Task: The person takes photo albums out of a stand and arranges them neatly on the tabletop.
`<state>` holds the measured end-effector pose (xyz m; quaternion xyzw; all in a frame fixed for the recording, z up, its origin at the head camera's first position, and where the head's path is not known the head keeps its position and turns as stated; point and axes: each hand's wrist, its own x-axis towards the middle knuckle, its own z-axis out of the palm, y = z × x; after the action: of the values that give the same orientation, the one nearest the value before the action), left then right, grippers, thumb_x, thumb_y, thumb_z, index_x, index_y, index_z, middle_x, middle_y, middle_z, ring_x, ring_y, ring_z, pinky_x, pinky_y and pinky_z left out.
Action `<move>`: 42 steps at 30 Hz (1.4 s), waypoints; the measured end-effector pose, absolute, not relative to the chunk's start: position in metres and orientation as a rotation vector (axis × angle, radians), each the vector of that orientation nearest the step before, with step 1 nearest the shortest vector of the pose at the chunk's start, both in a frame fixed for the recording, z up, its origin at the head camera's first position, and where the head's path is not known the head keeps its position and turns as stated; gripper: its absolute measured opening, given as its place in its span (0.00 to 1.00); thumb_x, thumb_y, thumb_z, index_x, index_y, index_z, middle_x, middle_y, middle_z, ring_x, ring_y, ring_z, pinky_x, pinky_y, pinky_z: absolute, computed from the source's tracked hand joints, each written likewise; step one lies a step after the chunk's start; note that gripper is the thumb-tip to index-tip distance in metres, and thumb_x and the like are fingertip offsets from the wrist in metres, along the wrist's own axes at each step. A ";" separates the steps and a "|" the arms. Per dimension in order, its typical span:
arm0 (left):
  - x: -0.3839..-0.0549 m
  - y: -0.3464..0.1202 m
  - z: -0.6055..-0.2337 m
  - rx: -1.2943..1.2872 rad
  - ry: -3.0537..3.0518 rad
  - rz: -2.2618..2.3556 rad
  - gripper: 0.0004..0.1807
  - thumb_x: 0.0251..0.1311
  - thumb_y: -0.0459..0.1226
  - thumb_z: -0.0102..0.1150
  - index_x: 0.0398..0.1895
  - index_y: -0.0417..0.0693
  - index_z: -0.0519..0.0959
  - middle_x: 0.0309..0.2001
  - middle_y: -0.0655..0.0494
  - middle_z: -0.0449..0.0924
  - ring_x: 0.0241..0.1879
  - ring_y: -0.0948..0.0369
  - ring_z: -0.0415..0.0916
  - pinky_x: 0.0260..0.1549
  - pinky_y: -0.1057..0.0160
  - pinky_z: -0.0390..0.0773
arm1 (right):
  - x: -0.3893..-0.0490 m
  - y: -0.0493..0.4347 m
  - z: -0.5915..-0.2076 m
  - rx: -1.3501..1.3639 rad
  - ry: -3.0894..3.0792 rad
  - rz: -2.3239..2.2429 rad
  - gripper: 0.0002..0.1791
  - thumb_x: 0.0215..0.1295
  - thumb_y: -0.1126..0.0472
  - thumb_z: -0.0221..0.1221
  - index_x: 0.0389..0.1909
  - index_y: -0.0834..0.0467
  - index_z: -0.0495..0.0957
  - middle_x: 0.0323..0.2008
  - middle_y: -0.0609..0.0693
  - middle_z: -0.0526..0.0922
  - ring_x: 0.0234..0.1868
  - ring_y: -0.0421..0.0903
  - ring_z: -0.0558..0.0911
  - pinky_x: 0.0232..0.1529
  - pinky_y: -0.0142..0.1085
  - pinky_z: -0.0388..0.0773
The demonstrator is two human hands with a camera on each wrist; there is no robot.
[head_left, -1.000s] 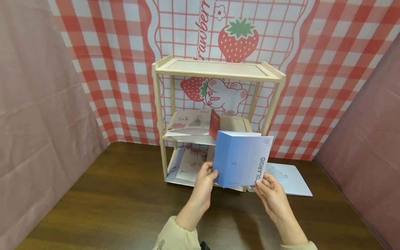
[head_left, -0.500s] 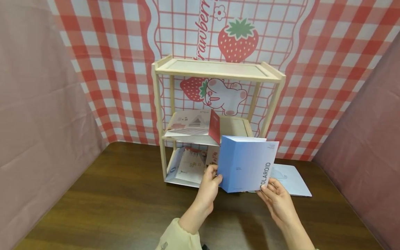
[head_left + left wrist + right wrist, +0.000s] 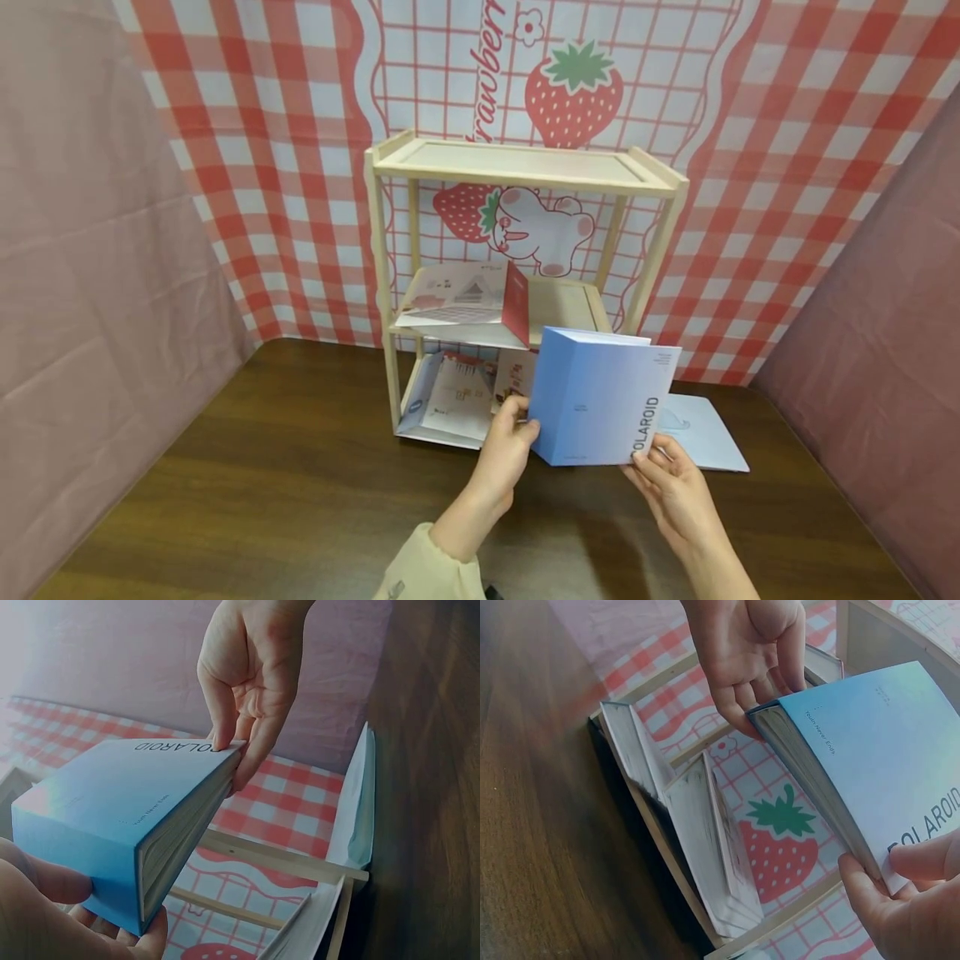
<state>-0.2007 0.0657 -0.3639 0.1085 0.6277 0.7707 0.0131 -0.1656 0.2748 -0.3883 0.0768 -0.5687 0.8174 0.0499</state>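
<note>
A thick book with a glossy blue-to-white cover and dark "POLAROID" lettering (image 3: 603, 400) is held in the air above the table, its blue spine toward the person's left. The left hand (image 3: 506, 450) pinches the spine low down, thumb in front and fingers behind. The right hand (image 3: 675, 483) pinches the lower right corner, thumb on the front cover and fingers curled behind.

The step in hand appears to be carrying the book with both hands. Any further move seems to call for keeping both pinches firm and level, since the block of pages looks heavy.

Behind it stands a three-tier pale wooden rack (image 3: 525, 177); how near the book is to it is hard to judge from the head view. On the middle shelf lies a pale printed book with a red spine (image 3: 461, 296); on the bottom one, a white illustrated book with a grey-blue spine (image 3: 459, 396). A flat pale-blue booklet (image 3: 705, 433) lies right of the rack on the dark brown wooden table (image 3: 300, 492). A red-and-white checked cloth (image 3: 810, 208) hangs at the back.

Compared with a second ago, the held book is farther right and slightly lower, uncovering more of the bottom shelf; the shelved books lie as they did, and both hands grip much the same places.
</note>
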 end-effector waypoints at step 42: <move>-0.191 0.089 -0.374 0.399 1.997 2.297 0.15 0.55 0.24 0.44 0.46 0.37 0.73 0.42 0.50 0.75 0.41 0.63 0.69 0.42 0.65 0.68 | -0.152 0.301 -0.402 0.104 -1.854 2.429 0.16 0.65 0.70 0.48 0.44 0.45 0.76 0.39 0.41 0.81 0.41 0.36 0.80 0.41 0.30 0.77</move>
<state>-0.1907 0.0890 -0.3745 0.1299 0.6501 0.7478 0.0359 -0.1516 0.3009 -0.4021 0.0341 -0.6058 0.7937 0.0422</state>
